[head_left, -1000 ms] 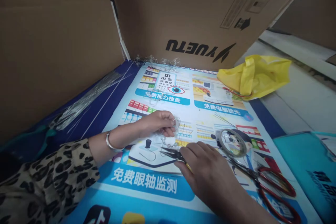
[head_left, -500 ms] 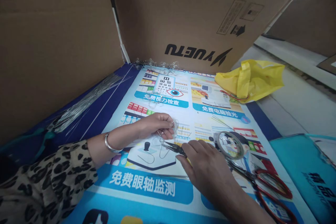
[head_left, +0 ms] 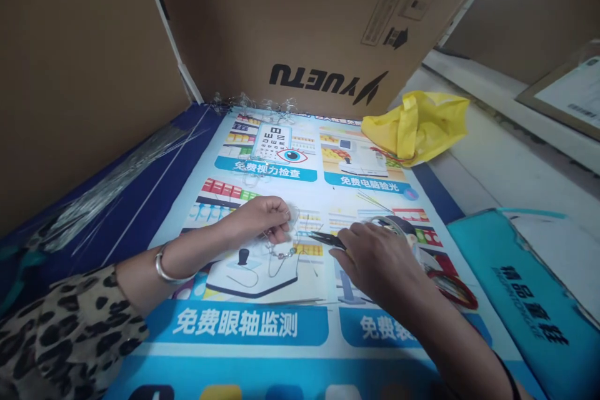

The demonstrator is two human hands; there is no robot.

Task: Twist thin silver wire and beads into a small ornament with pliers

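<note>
My left hand (head_left: 265, 220), with a silver bangle at the wrist, pinches a loop of thin wire. Small beads (head_left: 285, 255) hang on the wire below my fingers. My right hand (head_left: 375, 259) is wrapped round needle-nose pliers (head_left: 328, 239). The dark jaws point left, a short way from the beaded wire and apart from it. On the printed poster sheet (head_left: 319, 287) under my hands lies a bent piece of wire (head_left: 248, 274). Behind my right hand sit a roll of clear tape (head_left: 396, 224) and the red handles of scissors (head_left: 452, 289), both partly hidden.
Cardboard walls (head_left: 244, 19) stand at the back and left. Along the back edge lie several wire pieces with clear beads (head_left: 255, 103). A bundle of straight wires (head_left: 117, 178) is at left, a yellow bag (head_left: 422, 128) at back right, a teal bag (head_left: 510, 275) at right.
The pliers have moved right, away from the wire in my left hand. A row of beads now shows below my left fingers. The view has shifted, and my right arm covers more of the scissors.
</note>
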